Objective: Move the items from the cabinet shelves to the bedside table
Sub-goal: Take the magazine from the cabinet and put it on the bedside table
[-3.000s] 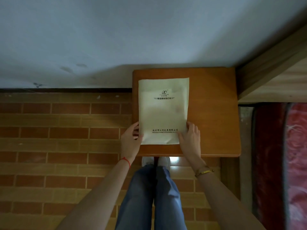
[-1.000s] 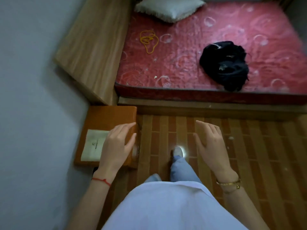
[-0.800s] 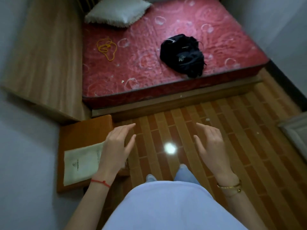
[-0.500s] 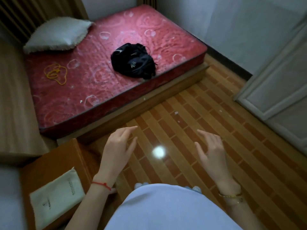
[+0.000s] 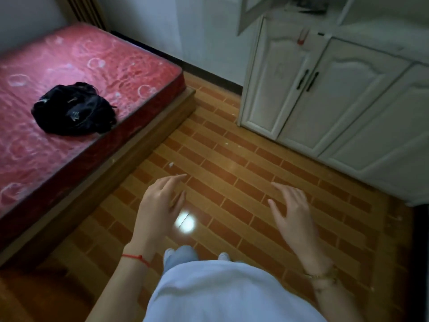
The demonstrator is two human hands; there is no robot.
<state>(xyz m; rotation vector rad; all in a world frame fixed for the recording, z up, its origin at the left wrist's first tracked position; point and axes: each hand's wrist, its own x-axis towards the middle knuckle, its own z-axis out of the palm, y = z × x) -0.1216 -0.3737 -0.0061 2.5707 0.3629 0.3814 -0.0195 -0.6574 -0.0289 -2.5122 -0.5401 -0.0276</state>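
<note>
A white cabinet (image 5: 329,94) with shut panelled lower doors fills the upper right; above them its open shelf (image 5: 308,8) holds dark items, too blurred to name. My left hand (image 5: 160,205) and my right hand (image 5: 292,212) hang over the tiled floor in front of me, fingers relaxed and spread, holding nothing. Both are well short of the cabinet. The bedside table and the cream booklet are out of view.
A bed with a red patterned mattress (image 5: 69,94) on a wooden base takes the left side, with a black bundle of cloth (image 5: 74,108) lying on it. Brown brick-patterned floor (image 5: 232,159) runs between bed and cabinet. A bright light spot (image 5: 185,223) reflects near my feet.
The view has swung right, from the bedside table with the booklet laid on it, past the bed, to the white cabinet. Both hands let go of the booklet and stay empty.
</note>
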